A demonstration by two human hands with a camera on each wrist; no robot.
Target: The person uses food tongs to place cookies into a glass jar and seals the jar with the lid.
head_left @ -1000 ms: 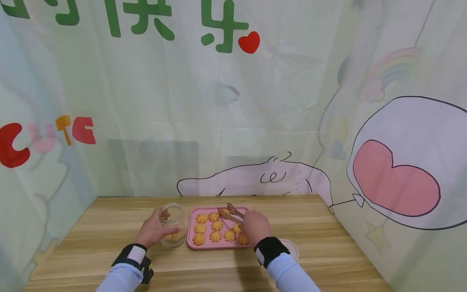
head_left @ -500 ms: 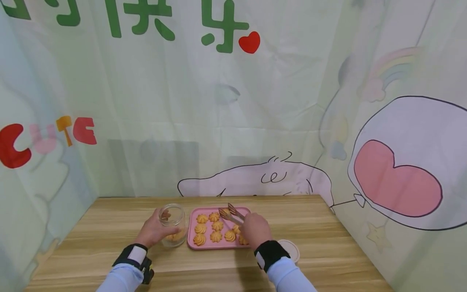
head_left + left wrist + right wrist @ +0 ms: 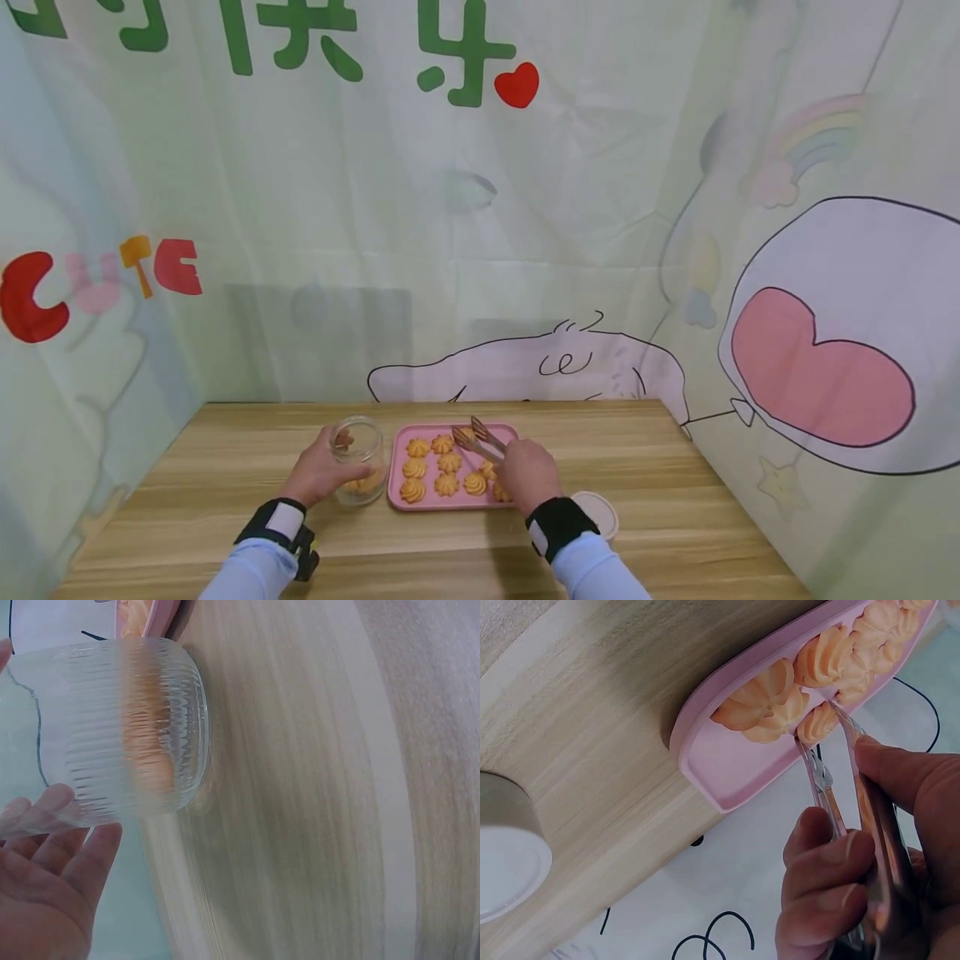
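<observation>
My left hand (image 3: 321, 473) grips a clear glass jar (image 3: 360, 457), standing upright and uncapped left of a pink tray (image 3: 467, 503). Cookies (image 3: 150, 761) lie in the jar's bottom, seen through its ribbed wall in the left wrist view. Swirled piped cookies (image 3: 447, 483) are spread in the tray. In my right hand (image 3: 531, 475) is a pair of metal tongs (image 3: 489, 442), reaching to the tray's far right part. The tong tips sit on either side of one cookie (image 3: 818, 723), as the right wrist view shows.
Right of the tray, partly behind my right wrist, lies a round white lid (image 3: 598, 513). Everything stands on a wood-grain table (image 3: 420, 558). A printed curtain (image 3: 315, 217) hangs directly behind the table's back edge.
The head view shifts very slightly. Both hands, the jar and the tongs stay as they were.
</observation>
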